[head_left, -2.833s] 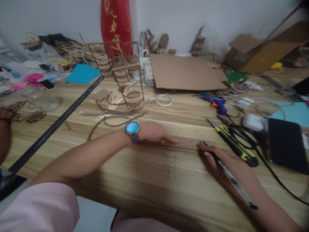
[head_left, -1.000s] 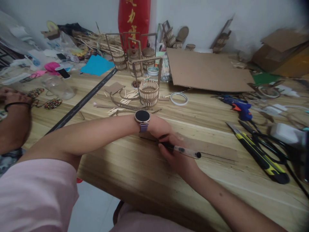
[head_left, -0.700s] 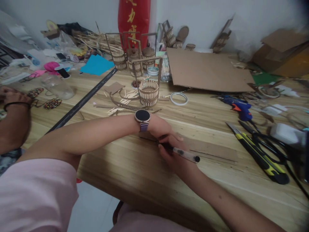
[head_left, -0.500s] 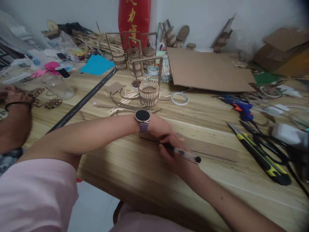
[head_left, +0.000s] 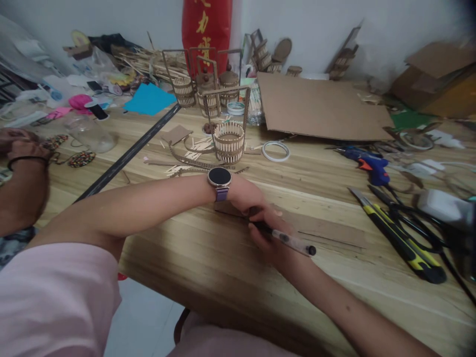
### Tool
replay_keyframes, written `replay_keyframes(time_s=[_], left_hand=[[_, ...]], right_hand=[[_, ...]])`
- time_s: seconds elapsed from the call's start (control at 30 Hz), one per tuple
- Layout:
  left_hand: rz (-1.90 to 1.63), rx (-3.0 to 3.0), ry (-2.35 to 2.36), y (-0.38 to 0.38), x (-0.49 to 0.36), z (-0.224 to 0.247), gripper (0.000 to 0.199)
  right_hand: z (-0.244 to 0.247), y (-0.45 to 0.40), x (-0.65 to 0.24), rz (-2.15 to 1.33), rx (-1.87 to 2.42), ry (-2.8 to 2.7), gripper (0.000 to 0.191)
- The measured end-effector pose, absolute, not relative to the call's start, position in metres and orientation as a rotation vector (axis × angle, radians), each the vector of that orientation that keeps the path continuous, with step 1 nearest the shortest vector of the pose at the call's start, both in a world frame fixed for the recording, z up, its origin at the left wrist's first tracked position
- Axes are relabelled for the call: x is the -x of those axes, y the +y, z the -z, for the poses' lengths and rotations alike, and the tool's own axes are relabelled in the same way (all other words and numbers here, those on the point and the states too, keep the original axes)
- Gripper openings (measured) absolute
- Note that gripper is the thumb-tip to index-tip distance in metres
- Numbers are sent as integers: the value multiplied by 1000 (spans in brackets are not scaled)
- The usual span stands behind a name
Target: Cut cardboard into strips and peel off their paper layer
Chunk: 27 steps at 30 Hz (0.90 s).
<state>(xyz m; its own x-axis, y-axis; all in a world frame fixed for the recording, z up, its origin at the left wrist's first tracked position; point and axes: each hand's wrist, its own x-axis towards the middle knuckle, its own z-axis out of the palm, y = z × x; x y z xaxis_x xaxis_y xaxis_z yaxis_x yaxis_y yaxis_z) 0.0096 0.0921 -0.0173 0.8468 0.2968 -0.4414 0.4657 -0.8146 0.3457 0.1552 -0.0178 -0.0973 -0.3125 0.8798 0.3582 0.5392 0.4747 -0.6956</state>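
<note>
My right hand grips a pen with a clear barrel and black end, its writing tip hidden under the fingers. Under both hands lies a long, narrow strip of brown cardboard, with a dark line along its right part. My left hand, a round-faced watch on its wrist, rests over the strip just beyond the right hand. Its fingers are mostly hidden, so their pose is unclear. Beyond the hands stands a small slatted bucket with a tall square handle.
To the right lie a yellow-black utility knife, black scissors and a blue glue gun. A roll of tape and a large cardboard sheet are further back. At far left is another person's forearm.
My right hand and the pen have shifted slightly to the right along the cardboard strip. My left hand has stayed almost still.
</note>
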Motion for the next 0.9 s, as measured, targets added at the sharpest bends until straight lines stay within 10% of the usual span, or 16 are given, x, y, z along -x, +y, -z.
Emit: replay_keyframes(time_s=[0.9], left_hand=[[705, -2606, 565, 94, -14, 15, 88]], right_hand=[[54, -29, -217, -824, 1330, -1894, 17]])
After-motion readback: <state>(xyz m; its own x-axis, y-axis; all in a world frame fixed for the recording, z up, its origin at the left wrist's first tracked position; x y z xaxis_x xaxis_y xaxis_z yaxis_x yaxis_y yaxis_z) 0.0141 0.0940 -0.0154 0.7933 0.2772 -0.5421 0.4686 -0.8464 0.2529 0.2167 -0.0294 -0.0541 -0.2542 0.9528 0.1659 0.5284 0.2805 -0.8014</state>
